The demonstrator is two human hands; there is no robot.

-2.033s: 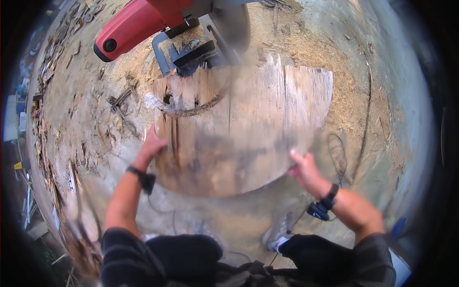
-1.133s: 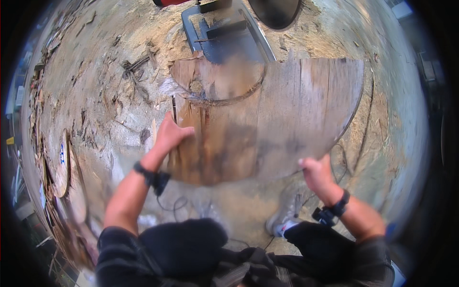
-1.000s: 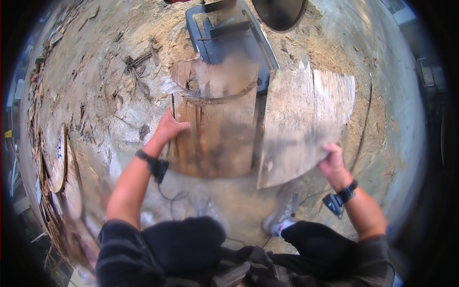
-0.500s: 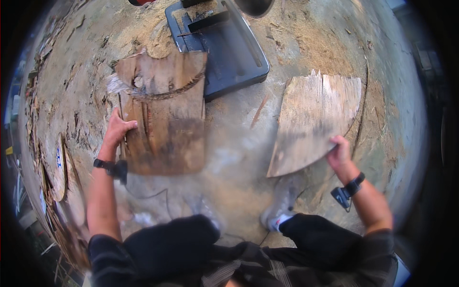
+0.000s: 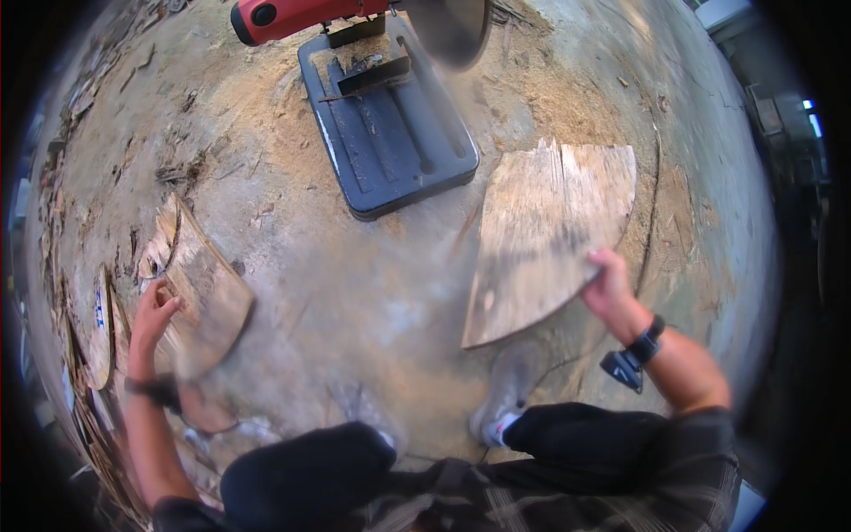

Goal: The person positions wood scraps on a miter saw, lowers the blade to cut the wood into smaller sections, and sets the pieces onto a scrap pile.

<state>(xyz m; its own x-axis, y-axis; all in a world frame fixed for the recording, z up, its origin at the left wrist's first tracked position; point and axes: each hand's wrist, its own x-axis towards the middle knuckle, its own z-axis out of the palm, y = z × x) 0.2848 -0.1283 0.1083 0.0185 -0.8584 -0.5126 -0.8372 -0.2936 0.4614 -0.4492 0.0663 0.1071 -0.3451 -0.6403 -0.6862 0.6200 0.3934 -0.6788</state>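
At the left my left hand (image 5: 152, 317) is beside a worn plywood piece (image 5: 213, 288), its thumb and fingers apart. That piece is tilted, with a curved lower edge and a splintered upper end; whether the hand still touches it is hard to see. My right hand (image 5: 612, 288) grips the curved right edge of a wedge-shaped plywood board (image 5: 554, 230), pale and weathered with dark stains. The board's top end is ragged, and its lower left corner comes to a point.
A chop saw with a red handle (image 5: 297, 19), a round blade (image 5: 450, 27) and a dark metal base (image 5: 403, 146) stands ahead on the floor. Sawdust (image 5: 253, 124) lies around it. Wood scraps (image 5: 80, 390) are piled along the left. A dark cable (image 5: 654, 204) runs at the right.
My left hand has moved left and nearer with its plywood, which has swung from lying before the saw base to a tilt at the left. The right-hand board has shifted slightly left.
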